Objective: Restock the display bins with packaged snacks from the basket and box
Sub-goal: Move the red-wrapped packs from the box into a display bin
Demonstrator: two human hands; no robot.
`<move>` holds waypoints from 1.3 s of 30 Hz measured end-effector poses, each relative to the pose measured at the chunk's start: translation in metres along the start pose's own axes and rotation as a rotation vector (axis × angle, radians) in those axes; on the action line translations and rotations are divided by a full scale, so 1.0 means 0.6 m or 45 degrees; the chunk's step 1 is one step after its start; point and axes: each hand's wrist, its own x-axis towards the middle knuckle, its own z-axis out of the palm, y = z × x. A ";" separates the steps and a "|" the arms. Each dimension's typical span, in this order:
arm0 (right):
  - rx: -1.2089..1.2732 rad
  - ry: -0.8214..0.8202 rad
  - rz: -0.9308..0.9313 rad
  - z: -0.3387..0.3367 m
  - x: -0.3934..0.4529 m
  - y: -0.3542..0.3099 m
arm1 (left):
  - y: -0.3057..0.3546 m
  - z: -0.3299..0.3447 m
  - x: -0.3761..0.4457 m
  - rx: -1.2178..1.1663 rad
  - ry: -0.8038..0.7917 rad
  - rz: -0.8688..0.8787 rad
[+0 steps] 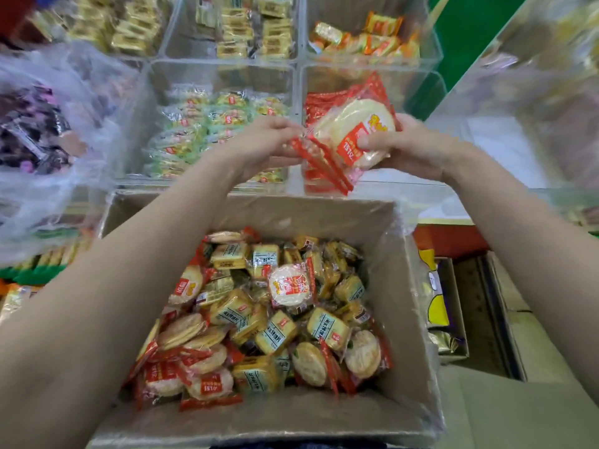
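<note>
A cardboard box [411, 319] in front of me holds several red-wrapped round rice crackers [290, 285] and yellow square biscuit packs [277, 332]. Above it, my right hand [411, 150] grips a stack of red-wrapped rice cracker packs [353, 131]. My left hand [265, 140] pinches the red sealed edges of those same packs. Both hands hover at the front of a clear display bin [421, 89] that contains the same red packs.
The bin to the left holds green-wrapped packs [207, 124]; bins behind hold gold packs [252, 30] and orange packs [363, 40]. A clear plastic bag [48, 150] with dark packs hangs at left. Another acrylic bin wall [534, 92] stands at right, with boxes [447, 306] below.
</note>
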 end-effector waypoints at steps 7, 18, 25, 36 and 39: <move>-1.363 0.530 0.031 -0.156 0.068 0.031 | -0.005 0.067 0.110 1.197 0.095 0.282; -1.775 0.156 0.126 -0.145 0.163 0.148 | -0.044 0.109 0.179 2.202 -0.155 0.190; -1.626 0.186 0.469 -0.135 0.185 0.154 | -0.050 0.113 0.180 2.294 -0.093 0.178; -1.687 0.355 0.112 -0.095 0.127 0.095 | -0.065 0.090 0.099 1.538 0.184 0.831; -1.411 0.511 -0.446 -0.012 0.060 0.064 | -0.100 0.072 0.031 1.343 0.256 1.131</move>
